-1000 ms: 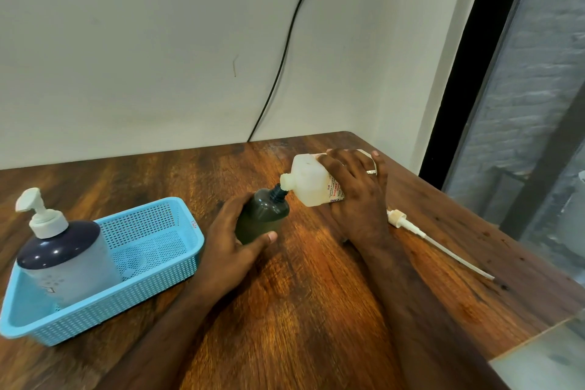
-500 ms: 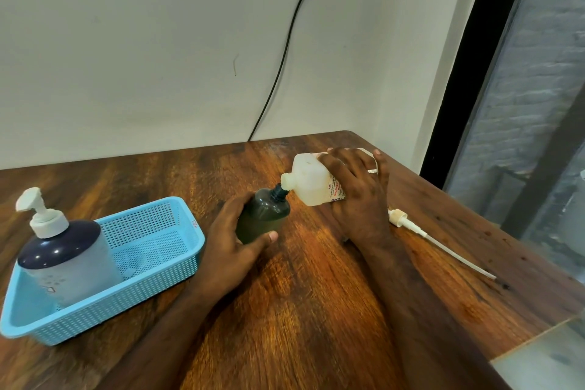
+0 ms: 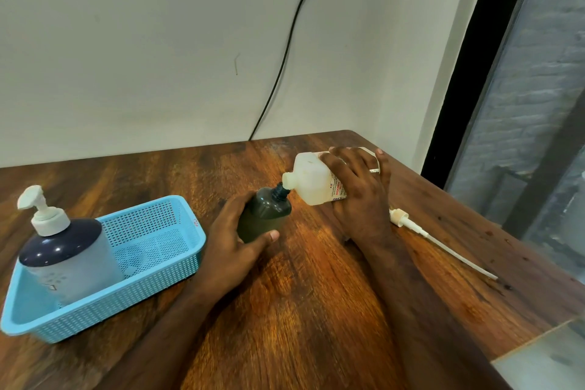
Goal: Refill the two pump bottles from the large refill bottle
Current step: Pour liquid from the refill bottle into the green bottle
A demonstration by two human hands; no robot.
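A small dark green bottle (image 3: 267, 214) stands on the wooden table (image 3: 300, 294) with its pump off and its neck bare. My left hand (image 3: 234, 241) grips its body. My right hand (image 3: 357, 193) holds the white refill bottle (image 3: 311, 182) tipped on its side, mouth resting against the dark bottle's neck. The removed white pump (image 3: 421, 231) with its long tube lies on the table to the right of my right wrist. A larger pump bottle (image 3: 63, 253), dark top and white pump in place, stands in the blue basket (image 3: 164, 266) at left.
The table's right edge runs diagonally near the pump tube. A black cable (image 3: 285, 51) hangs down the wall behind. A pale surface (image 3: 544, 358) sits past the table's near right corner.
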